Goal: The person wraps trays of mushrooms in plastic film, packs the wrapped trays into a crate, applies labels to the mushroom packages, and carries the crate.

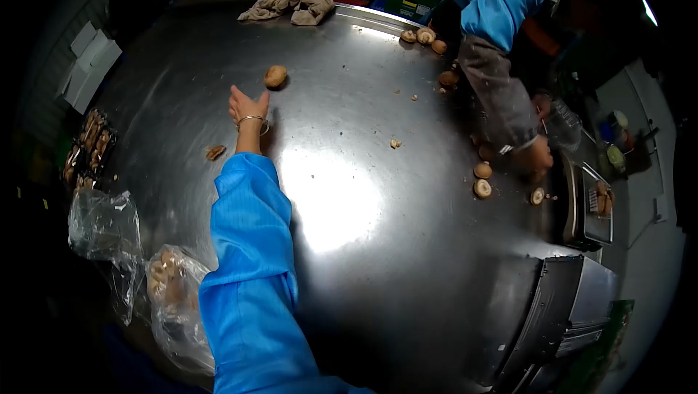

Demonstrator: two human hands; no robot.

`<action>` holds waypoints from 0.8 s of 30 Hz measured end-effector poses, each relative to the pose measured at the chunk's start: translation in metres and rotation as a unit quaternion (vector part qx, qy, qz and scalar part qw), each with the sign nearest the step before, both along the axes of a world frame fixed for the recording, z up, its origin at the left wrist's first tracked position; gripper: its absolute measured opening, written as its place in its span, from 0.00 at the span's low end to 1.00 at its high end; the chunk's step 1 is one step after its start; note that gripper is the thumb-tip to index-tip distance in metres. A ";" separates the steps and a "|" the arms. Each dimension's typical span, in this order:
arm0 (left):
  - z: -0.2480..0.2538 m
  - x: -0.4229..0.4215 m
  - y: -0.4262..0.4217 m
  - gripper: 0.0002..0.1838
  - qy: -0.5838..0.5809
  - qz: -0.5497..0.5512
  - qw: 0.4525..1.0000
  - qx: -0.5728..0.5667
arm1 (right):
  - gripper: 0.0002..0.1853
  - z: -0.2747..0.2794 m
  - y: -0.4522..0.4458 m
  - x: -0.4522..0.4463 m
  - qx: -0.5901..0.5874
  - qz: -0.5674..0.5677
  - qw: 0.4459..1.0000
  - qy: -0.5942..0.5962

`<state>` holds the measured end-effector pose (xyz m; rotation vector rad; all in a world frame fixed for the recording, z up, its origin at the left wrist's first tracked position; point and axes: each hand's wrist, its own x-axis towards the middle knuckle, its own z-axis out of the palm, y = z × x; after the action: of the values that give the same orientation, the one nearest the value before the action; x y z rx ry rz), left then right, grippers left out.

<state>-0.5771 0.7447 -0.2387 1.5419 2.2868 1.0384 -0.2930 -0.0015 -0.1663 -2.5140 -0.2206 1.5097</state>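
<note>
I hold my left hand point(246, 108) out over the tabletop point(363, 96), thumb spread from the fingers and nothing in the grasp. My right hand is out of view, so I cannot tell its state. The nearest thing is a mushroom point(275, 76), just beyond the thumb and apart from it; the spread between thumb and fingers looks roomy enough for its rounded, brown, slightly matt cap. A thin bracelet point(251, 118) rings the wrist below a smooth, creased blue sleeve point(251, 205), whose cuff sits back from the hand, perhaps to keep the cloth off the metal.

A flat brown scrap point(215, 152) lies left of my forearm. Near the left edge, a clear bag point(182, 332) bulges around brown rounded pieces, while crumpled plastic point(102, 227) sags beside it; being so limp, it probably keeps whatever folds it falls into. The tan cloth point(309, 7) is bunched softly at the far edge, likely to be out of the way.

On the right, a co-worker's hand point(536, 155) is blurred, so I cannot tell what it holds. Near it lies a pale, disc-faced mushroom point(482, 188), showing a ringed underside.
</note>
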 end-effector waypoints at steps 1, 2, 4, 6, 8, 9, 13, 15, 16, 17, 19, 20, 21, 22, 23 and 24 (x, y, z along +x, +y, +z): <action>0.002 0.000 0.012 0.50 -0.007 0.000 1.000 0.028 | 0.23 0.001 0.012 -0.004 -0.004 -0.004 1.000 -0.001; 0.015 0.009 0.017 0.49 -0.003 -0.018 1.000 -0.006 | 0.23 0.002 0.024 -0.005 -0.005 -0.004 1.000 -0.002; 0.032 0.033 0.018 0.45 -0.003 -0.046 0.996 -0.075 | 0.23 0.000 0.043 -0.003 -0.007 0.000 1.000 -0.009; 0.011 0.080 0.032 0.32 -0.163 -0.381 0.910 -0.010 | 0.23 -0.003 0.066 -0.002 -0.002 0.015 1.000 -0.015; 0.017 0.168 -0.027 0.31 -0.233 -0.404 0.873 0.138 | 0.23 -0.009 0.090 0.000 0.018 0.034 0.999 -0.014; 0.026 0.187 -0.060 0.27 -0.155 -0.448 0.858 0.200 | 0.23 -0.010 0.103 -0.002 0.032 0.043 0.998 -0.015; 0.059 0.177 -0.170 0.21 0.040 -0.698 0.714 0.037 | 0.24 -0.007 0.151 -0.003 0.140 0.057 0.988 -0.018; 0.071 0.134 -0.206 0.21 0.205 -0.722 0.661 0.025 | 0.24 0.001 0.180 -0.005 0.218 0.056 0.974 -0.017; 0.073 0.112 -0.217 0.21 0.289 -0.713 0.637 0.035 | 0.24 0.008 0.195 -0.007 0.262 0.055 0.964 -0.015; 0.057 0.098 -0.207 0.23 0.329 -0.656 0.679 0.005 | 0.25 0.016 0.211 -0.010 0.303 0.054 0.951 -0.011; 0.094 0.034 -0.181 0.22 0.386 -0.468 0.794 -0.030 | 0.25 0.034 0.245 -0.016 0.381 0.041 0.924 0.000; 0.081 -0.002 -0.158 0.24 0.376 -0.374 0.848 -0.010 | 0.25 0.043 0.258 -0.020 0.409 0.032 0.912 0.007; 0.068 -0.037 -0.135 0.27 0.351 -0.273 0.896 0.010 | 0.26 0.050 0.270 -0.024 0.433 0.026 0.901 0.016; 0.055 -0.073 -0.112 0.30 0.312 -0.178 0.933 0.031 | 0.26 0.055 0.279 -0.029 0.450 0.021 0.892 0.026; 0.028 -0.094 -0.097 0.29 0.209 -0.199 0.957 -0.031 | 0.26 0.058 0.282 -0.033 0.461 0.019 0.886 0.035; -0.003 -0.112 -0.081 0.28 0.097 -0.215 0.967 -0.094 | 0.27 0.058 0.278 -0.039 0.465 0.020 0.884 0.042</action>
<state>-0.6890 0.6632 -0.2420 2.0037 1.9542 0.5638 -0.3317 0.2770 -0.1085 -1.6668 -0.7736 1.1094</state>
